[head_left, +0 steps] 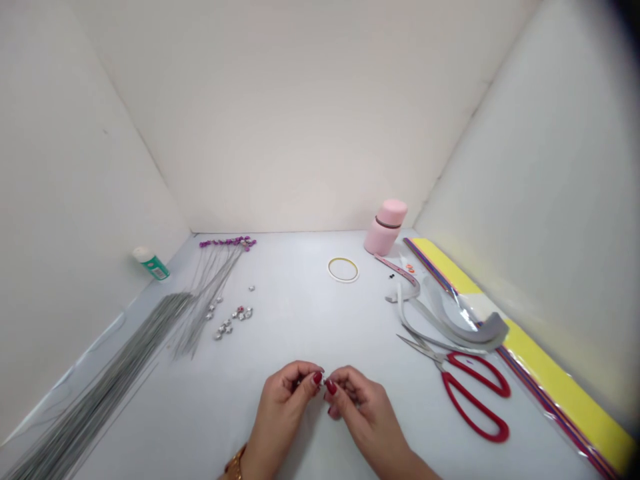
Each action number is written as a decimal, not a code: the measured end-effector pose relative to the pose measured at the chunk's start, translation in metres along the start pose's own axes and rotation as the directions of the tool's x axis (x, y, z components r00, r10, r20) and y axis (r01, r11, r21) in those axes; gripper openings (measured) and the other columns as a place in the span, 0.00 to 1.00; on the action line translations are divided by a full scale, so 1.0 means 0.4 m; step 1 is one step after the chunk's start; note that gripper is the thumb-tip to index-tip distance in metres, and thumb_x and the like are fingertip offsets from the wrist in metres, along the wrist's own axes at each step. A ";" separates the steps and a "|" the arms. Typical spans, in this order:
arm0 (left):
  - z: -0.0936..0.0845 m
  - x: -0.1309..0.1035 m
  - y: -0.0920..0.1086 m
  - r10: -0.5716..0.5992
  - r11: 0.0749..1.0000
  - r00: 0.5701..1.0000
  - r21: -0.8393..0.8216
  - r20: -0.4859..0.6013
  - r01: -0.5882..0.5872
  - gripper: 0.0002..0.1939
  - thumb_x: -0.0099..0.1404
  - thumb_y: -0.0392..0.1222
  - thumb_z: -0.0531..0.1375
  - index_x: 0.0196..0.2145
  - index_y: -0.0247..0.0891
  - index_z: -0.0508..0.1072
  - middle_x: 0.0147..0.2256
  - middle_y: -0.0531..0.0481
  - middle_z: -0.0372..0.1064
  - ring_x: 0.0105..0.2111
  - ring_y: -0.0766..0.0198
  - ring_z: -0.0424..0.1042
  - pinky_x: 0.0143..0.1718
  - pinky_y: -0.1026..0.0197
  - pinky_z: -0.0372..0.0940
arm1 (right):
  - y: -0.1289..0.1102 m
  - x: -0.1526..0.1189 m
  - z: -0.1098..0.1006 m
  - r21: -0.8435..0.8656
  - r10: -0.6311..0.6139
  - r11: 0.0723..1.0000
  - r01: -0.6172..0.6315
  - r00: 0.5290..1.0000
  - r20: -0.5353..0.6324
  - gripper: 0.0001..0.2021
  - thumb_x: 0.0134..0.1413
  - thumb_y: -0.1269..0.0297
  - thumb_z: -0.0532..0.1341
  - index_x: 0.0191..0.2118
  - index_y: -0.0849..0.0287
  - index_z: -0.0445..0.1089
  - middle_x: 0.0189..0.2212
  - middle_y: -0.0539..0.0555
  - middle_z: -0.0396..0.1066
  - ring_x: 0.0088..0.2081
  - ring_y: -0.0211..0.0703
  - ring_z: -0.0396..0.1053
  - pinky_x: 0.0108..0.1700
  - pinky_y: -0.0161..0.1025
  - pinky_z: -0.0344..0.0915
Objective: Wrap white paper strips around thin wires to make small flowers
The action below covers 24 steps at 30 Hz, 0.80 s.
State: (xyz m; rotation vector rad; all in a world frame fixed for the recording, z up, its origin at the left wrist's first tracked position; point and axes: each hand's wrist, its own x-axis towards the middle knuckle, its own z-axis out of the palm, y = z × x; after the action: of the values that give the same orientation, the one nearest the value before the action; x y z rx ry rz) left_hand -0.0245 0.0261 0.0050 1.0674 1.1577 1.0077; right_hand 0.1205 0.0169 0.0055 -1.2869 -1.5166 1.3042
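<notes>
Close together over the front middle of the table, my left hand (285, 400) and my right hand (363, 407) both pinch thumb to fingers. Between the fingertips is a tiny silvery piece (323, 382), probably a folded paper star; the fingers cover most of it. Small silver stars (243, 315), one of them pinkish, lie scattered ahead and to the left of my left hand. To the right of my right hand lie red-handled scissors (440, 360), blades parted and pointing left. Silver-grey paper strips (440, 327) curl just behind them.
A bundle of grey wires (115, 373) runs along the left side, near purple-tipped stems (227, 243). A green-and-white glue tube (151, 263) is at the left wall. A tape roll (343, 269) and pink bottle (386, 228) are farther back. Coloured paper sheets (540, 373) line the right wall.
</notes>
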 end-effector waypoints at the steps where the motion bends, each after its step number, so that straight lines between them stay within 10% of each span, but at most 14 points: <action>1: -0.003 0.001 0.001 0.008 0.999 1.000 0.043 -0.010 -0.008 0.06 0.56 0.40 0.58 0.28 0.34 0.72 0.24 0.51 0.70 0.26 0.66 0.67 0.29 0.66 0.61 | -0.004 0.001 -0.004 0.012 0.015 1.000 -0.015 1.000 -0.026 0.10 0.54 0.60 0.54 0.30 0.62 0.65 0.19 0.49 0.64 0.23 0.36 0.63 0.26 0.31 0.60; 10: 0.003 -0.002 0.009 -0.036 0.997 0.999 0.063 0.021 0.035 0.07 0.56 0.40 0.59 0.28 0.34 0.73 0.25 0.50 0.72 0.27 0.65 0.68 0.30 0.66 0.62 | -0.007 0.005 0.004 0.236 0.144 0.961 -0.142 0.990 0.010 0.09 0.51 0.60 0.57 0.30 0.62 0.64 0.21 0.49 0.65 0.23 0.35 0.64 0.27 0.33 0.61; 18: 0.009 0.006 0.014 -0.095 0.960 0.979 -0.243 0.182 0.139 0.11 0.59 0.42 0.57 0.30 0.31 0.74 0.20 0.51 0.67 0.23 0.68 0.65 0.28 0.66 0.60 | -0.013 0.014 0.002 0.447 0.215 0.867 -0.218 0.975 0.059 0.10 0.51 0.62 0.58 0.26 0.63 0.63 0.21 0.50 0.68 0.21 0.32 0.62 0.25 0.30 0.59; 24: 0.009 0.005 0.007 -0.121 0.951 0.979 -0.264 0.166 0.162 0.08 0.55 0.40 0.60 0.27 0.31 0.74 0.20 0.52 0.67 0.23 0.69 0.64 0.28 0.66 0.59 | -0.013 0.005 0.000 0.265 0.115 0.958 -0.112 0.993 0.003 0.09 0.51 0.62 0.57 0.27 0.62 0.65 0.22 0.51 0.68 0.24 0.35 0.64 0.27 0.32 0.61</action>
State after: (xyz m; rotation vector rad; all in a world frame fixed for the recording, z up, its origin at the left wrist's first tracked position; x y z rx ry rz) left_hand -0.0209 0.0282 0.0075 0.8099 0.9272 0.9289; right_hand 0.1189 0.0188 0.0104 -1.2191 -1.2244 1.5127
